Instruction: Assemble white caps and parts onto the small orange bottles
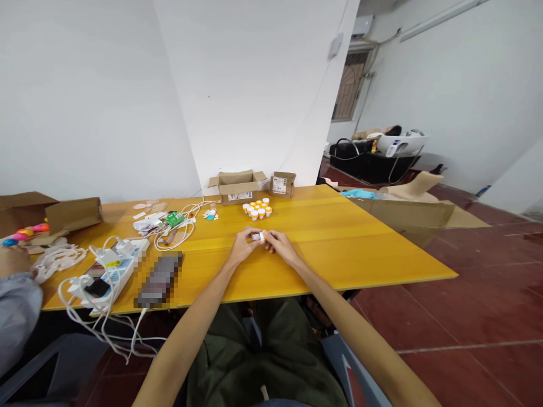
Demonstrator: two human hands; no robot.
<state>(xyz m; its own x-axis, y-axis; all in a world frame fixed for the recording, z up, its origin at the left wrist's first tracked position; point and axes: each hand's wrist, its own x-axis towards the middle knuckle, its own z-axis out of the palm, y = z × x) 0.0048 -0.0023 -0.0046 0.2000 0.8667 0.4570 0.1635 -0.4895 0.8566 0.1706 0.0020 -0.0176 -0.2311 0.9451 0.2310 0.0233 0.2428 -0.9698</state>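
Both my hands meet over the middle of the yellow table point(348, 249). My left hand point(244, 244) and my right hand point(278, 244) are closed on the two ends of one small white bottle point(257, 237) with a label, held just above the tabletop. Beyond them, a cluster of several small bottles with orange and white caps point(257, 210) stands on the table. Behind that cluster sit an open cardboard box point(237, 187) and a smaller cardboard box point(283, 184).
At the left lie a white power strip with tangled cables point(111, 265), a blurred dark flat object point(159, 281), small packets point(163, 221) and cardboard boxes point(51, 213). Another person's sleeve point(14, 308) shows at the far left. A large flat cardboard sheet point(407, 210) lies right of the table.
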